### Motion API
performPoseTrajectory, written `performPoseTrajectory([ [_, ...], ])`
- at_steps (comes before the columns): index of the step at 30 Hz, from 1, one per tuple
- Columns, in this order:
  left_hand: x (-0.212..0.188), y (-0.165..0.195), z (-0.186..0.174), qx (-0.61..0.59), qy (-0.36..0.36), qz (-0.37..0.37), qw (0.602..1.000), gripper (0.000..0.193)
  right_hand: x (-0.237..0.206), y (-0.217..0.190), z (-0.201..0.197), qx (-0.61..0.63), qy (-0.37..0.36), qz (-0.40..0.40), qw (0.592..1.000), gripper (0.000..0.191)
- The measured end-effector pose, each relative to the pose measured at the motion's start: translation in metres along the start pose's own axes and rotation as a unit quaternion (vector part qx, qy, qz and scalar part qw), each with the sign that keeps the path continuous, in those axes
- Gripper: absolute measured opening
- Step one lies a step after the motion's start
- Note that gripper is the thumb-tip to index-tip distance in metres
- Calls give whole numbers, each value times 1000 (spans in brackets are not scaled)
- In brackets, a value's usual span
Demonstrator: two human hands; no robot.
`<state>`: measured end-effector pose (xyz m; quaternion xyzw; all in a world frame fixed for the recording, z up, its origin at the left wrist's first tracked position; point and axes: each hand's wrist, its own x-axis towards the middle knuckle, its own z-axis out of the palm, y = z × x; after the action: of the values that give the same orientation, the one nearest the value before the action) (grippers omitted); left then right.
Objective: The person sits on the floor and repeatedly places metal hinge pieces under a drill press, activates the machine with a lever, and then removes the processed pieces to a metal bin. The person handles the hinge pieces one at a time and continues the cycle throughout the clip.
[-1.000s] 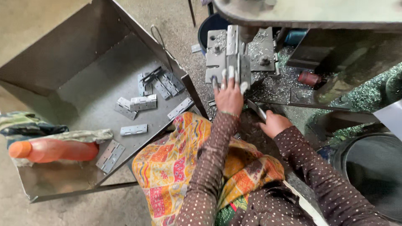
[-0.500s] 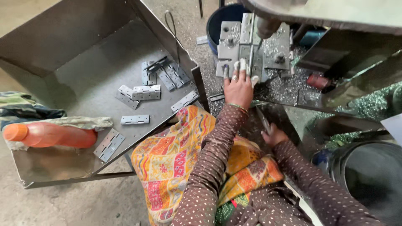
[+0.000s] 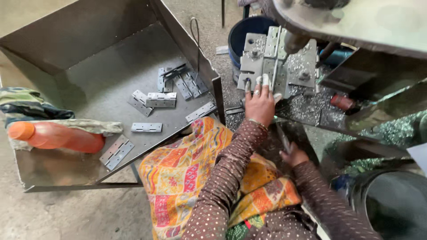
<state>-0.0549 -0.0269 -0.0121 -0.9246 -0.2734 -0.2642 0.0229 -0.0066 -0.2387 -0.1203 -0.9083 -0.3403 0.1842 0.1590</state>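
Just right of the frame's centre, the left hand (image 3: 259,104) reaches up to the grey metal jig (image 3: 275,62) of a machine near the top, its fingers spread a little and their taped tips pressing on a hinge (image 3: 272,71) that lies flat on the jig. Lower, at centre right, the right hand (image 3: 292,155) is closed round a thin dark handle (image 3: 283,138) (what that handle belongs to I cannot tell). Metal shavings (image 3: 311,106) litter the ledge below the jig. In the upper left a large sheet-metal tray (image 3: 102,62) holds loose hinges (image 3: 161,99), and an orange plastic bottle (image 3: 55,136) lies on its side at the tray's left edge. A patterned orange cloth (image 3: 187,169) covers the person's lap at bottom centre
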Motion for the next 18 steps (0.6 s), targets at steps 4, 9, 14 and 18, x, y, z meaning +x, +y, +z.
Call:
performPoseTrajectory([
  [4, 16, 8, 24, 38, -25, 1, 999, 30, 22, 6, -47, -27, -57, 17, 998, 63],
  [9, 43, 13, 50, 72, -97, -23, 992, 28, 10, 7, -26, -33, -28, 25, 999, 66],
  [14, 36, 11, 38, 32, -34, -37, 998, 31, -5, 1, 5, -56, 36, 12, 998, 68],
  [18, 26, 10, 31, 67, -13, -9, 998, 28, 14, 6, -32, -71, -57, 35, 995, 66],
])
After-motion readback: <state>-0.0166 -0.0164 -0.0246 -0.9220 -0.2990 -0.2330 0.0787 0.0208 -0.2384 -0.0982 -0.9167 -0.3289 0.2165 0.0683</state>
